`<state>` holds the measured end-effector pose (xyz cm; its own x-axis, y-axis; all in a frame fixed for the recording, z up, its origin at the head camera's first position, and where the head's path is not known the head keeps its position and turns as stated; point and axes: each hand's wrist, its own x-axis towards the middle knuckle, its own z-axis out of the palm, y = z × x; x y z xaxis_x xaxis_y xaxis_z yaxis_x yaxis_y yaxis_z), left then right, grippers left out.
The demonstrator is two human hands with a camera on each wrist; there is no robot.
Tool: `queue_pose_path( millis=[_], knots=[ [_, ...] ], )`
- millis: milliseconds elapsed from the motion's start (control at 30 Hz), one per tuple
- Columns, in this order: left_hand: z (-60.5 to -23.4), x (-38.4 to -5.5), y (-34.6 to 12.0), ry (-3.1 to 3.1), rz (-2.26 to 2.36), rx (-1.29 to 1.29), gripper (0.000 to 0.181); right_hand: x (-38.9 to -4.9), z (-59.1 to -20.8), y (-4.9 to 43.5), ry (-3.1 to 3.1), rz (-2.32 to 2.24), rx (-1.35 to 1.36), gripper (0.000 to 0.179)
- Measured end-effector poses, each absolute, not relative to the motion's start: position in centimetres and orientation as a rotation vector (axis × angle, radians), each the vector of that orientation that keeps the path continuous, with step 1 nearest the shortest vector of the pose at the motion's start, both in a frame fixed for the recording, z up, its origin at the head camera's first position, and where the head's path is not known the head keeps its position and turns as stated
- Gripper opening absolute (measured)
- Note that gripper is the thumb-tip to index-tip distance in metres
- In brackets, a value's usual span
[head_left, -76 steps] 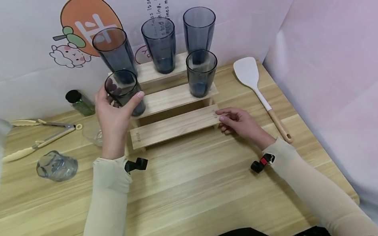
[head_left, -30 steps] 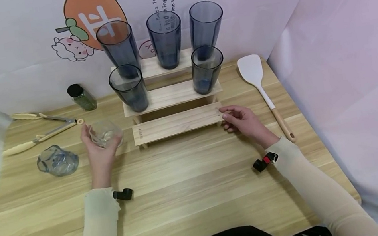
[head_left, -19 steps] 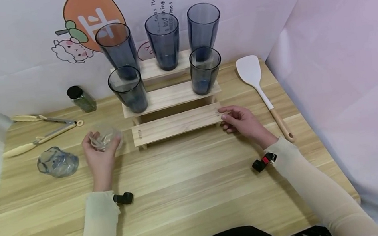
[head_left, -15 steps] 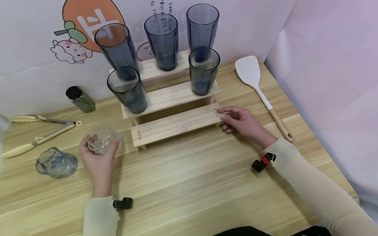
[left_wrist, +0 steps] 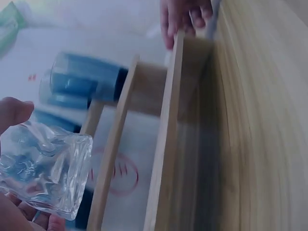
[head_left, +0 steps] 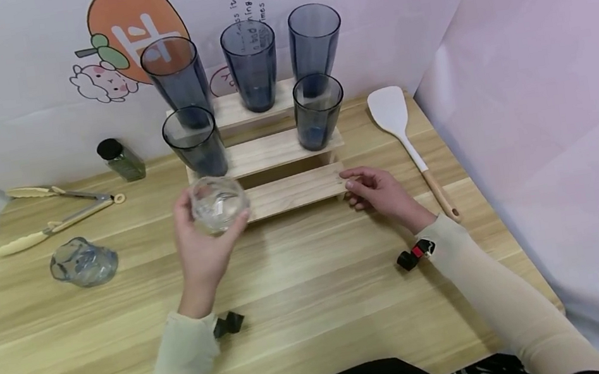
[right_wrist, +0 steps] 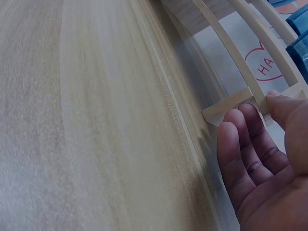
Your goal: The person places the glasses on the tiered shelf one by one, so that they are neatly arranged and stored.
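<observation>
A clear wavy glass [head_left: 218,205] is in my left hand [head_left: 202,252], thumb on one side and fingers on the other. In the left wrist view the glass [left_wrist: 45,166] is off the table, beside the left end of the stepped wooden rack [head_left: 294,193]. My right hand [head_left: 381,198] pinches the right end of the rack's lowest step; in the right wrist view the thumb lies on the board's end, with fingers [right_wrist: 231,149] below. Tall blue-grey glasses [head_left: 252,66] stand on the top step. The middle step bears a shorter dark glass [head_left: 196,144] at the left and another [head_left: 319,114] at the right.
On the table's left lie open tongs [head_left: 73,212] and a bluish wavy glass [head_left: 84,263]. A black-capped jar [head_left: 123,160] stands by the back wall. To the rack's right lies a white spatula [head_left: 396,122] with a wooden handle.
My left hand has let go of the dark glass on the middle step, taken hold of the clear glass, and carried it up and right to the lowest step. The right hand has stayed put.
</observation>
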<state>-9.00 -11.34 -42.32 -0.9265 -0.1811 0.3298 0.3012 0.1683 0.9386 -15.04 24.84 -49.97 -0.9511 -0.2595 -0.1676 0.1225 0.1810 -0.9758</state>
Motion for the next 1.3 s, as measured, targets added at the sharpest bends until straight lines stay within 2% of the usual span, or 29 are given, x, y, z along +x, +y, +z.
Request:
queue_pose_path(
  millis=[300, 533, 1167, 1300],
  knots=[
    [-42.8, -11.2, -2.7, -2.363, -1.840, -0.240, 0.087, -15.2, -50.2, 24.8, 2.175, -1.839, -0.146, 0.037],
    [-44.0, -12.5, 1.0, -2.383, -1.835, -0.291, 0.085, -15.3, -50.3, 24.5, 2.151, -1.853, -0.149, 0.035],
    [-46.0, -13.8, 3.5, -2.406, -1.852, -0.228, 0.089, -15.4, -50.6, 24.9, 2.154, -1.861, -0.151, 0.033],
    [-45.7, -13.7, 3.3, -2.423, -1.851, -0.233, 0.098, -15.5, -50.7, 24.9, 2.128, -1.865, -0.142, 0.034]
  ],
)
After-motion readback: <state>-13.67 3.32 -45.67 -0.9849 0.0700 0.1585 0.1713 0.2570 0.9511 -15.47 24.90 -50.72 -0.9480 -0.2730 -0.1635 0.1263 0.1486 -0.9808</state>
